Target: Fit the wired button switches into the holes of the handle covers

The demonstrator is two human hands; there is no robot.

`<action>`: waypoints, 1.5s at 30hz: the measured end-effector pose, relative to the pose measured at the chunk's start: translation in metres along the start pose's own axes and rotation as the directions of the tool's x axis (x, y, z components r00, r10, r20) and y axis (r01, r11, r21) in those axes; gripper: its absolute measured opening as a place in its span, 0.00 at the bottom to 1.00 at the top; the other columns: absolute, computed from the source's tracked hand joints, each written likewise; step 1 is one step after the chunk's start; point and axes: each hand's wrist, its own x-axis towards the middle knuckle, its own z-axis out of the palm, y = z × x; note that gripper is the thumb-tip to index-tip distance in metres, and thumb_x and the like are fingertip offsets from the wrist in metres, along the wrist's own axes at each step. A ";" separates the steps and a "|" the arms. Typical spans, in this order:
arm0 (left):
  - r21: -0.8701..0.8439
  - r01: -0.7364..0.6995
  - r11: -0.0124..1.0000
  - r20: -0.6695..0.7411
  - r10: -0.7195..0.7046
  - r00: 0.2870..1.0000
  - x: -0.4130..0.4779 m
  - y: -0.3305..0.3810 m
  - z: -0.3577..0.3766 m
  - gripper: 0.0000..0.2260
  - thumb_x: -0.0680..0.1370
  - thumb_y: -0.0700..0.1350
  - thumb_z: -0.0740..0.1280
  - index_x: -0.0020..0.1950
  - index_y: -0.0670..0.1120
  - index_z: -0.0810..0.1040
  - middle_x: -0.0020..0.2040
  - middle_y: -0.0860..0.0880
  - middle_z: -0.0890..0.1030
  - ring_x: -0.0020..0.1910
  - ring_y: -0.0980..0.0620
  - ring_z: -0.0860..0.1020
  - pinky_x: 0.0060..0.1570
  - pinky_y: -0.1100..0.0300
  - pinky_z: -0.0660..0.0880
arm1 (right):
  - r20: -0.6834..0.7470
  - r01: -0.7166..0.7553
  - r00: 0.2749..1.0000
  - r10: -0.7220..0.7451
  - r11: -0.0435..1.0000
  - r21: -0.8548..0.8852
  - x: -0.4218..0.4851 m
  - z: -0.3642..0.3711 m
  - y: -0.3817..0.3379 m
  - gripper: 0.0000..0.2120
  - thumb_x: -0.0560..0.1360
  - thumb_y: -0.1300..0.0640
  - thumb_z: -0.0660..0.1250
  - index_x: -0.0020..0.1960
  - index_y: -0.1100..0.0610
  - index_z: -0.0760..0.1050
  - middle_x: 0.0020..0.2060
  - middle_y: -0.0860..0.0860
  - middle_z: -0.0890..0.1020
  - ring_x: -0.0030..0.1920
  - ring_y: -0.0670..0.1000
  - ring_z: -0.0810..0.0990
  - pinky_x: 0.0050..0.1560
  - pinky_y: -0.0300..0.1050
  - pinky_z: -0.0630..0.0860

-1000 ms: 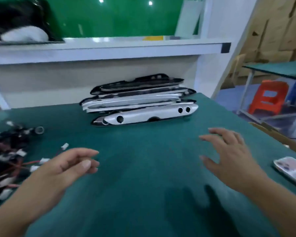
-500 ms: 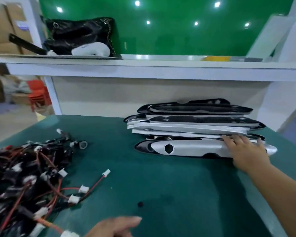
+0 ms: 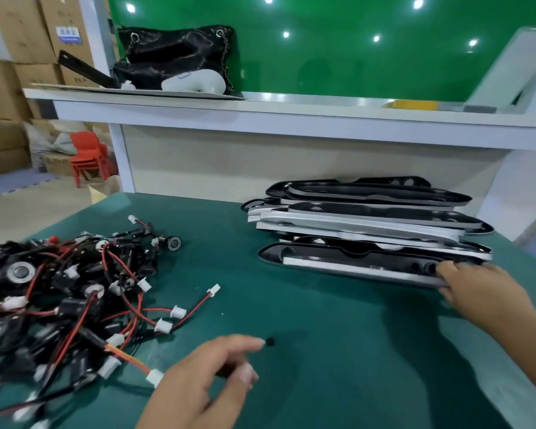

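Handle cover point(image 3: 347, 263) held at its end by right hand point(image 3: 480, 289).

A black handbag point(image 3: 174, 54) is sitting on the white shelf point(image 3: 291, 119), with a white moulded object point(image 3: 195, 82) lying just in front of it and a yellow item point(image 3: 412, 104) lying further right. Cardboard boxes point(image 3: 22, 29) are standing stacked at the left, near red plastic chairs point(image 3: 89, 156). A small black dot point(image 3: 270, 341) is lying on the green desk point(image 3: 322, 382).

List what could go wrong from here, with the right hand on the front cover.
1. The right hand holds the front handle cover by one end only; pulled out, it may drag the loose stack of covers behind it askew.
2. The wired switches lie tangled; the left hand, open beside them, may lift several at once by their wires.
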 end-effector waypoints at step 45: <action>0.944 0.102 0.314 0.104 -0.577 0.810 0.065 -0.094 -0.102 0.15 0.75 0.56 0.65 0.62 0.61 0.71 0.59 0.54 0.75 0.62 0.49 0.72 0.56 0.53 0.72 | 0.289 -0.110 0.941 -0.177 0.646 0.756 -0.141 -0.056 -0.049 0.35 0.64 0.25 0.57 0.67 0.39 0.62 0.50 0.37 0.65 0.50 0.42 0.72 0.49 0.40 0.69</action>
